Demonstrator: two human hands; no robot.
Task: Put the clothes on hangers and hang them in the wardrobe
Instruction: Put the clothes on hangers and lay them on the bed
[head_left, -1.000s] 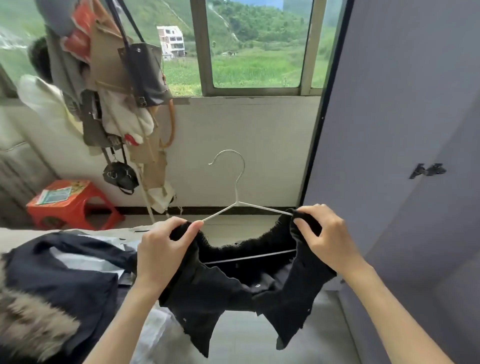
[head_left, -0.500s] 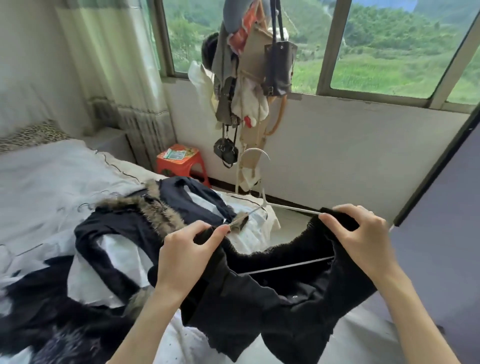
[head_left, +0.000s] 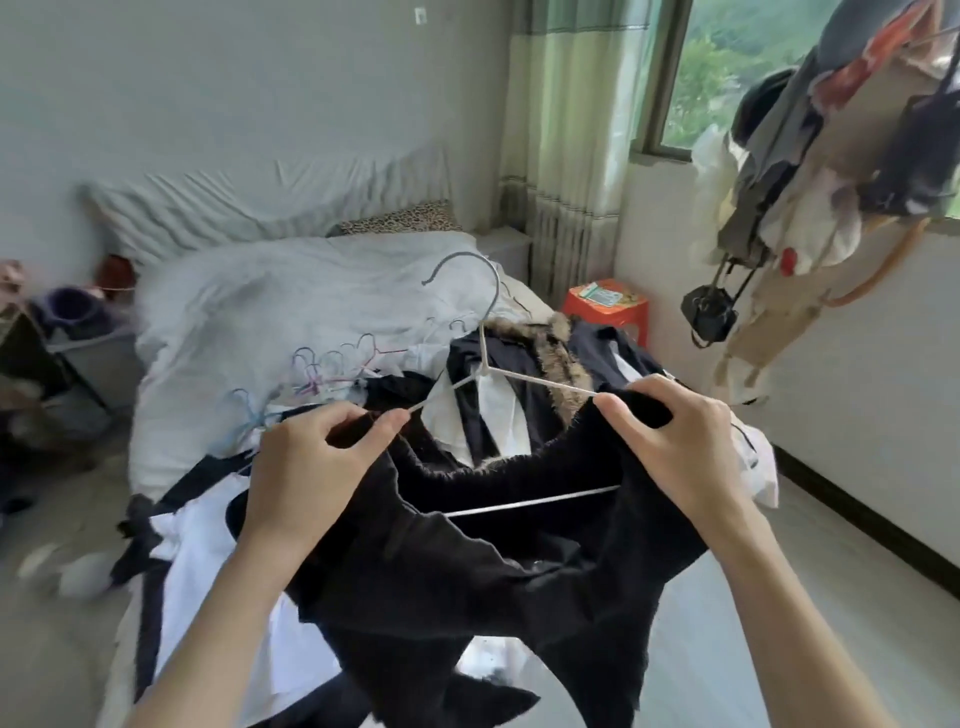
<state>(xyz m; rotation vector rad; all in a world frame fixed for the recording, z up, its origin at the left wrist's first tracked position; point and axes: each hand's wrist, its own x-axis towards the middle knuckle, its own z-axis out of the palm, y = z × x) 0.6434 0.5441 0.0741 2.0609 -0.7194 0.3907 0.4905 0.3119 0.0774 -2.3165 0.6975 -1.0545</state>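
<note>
Looking down from the head camera, the view shows both hands raised in front of the person, each pinching one shoulder of a black garment (head_left: 467, 587) that is draped over a white wire hanger (head_left: 485, 364). The left hand (head_left: 306, 467) is closed on the dark fabric at the hanger's left arm, thumb and forefinger pressed together right where the wire comes out of the cloth. The right hand (head_left: 675, 447) is clenched on the fabric at the hanger's right arm, thumb tip against the wire. The hanger's hook stands upright above and between the two hands, and its lower bar shows through the neckline. The garment's ragged lower edges hang down between the forearms.

Behind the hands lies a bed (head_left: 291, 306) with a pale crumpled cover. On its near part sits a heap of dark and white clothes, among them a navy coat with a fur collar (head_left: 561, 358). Just left of that heap, a bunch of spare wire hangers (head_left: 332, 369) rests on the cover. Near the bed's far right corner stands a red stool (head_left: 610, 306). To the right, a rack loaded with bags and clothing (head_left: 810, 171) hangs in front of the window (head_left: 727, 73), with a striped curtain (head_left: 566, 130) to its left.
</note>
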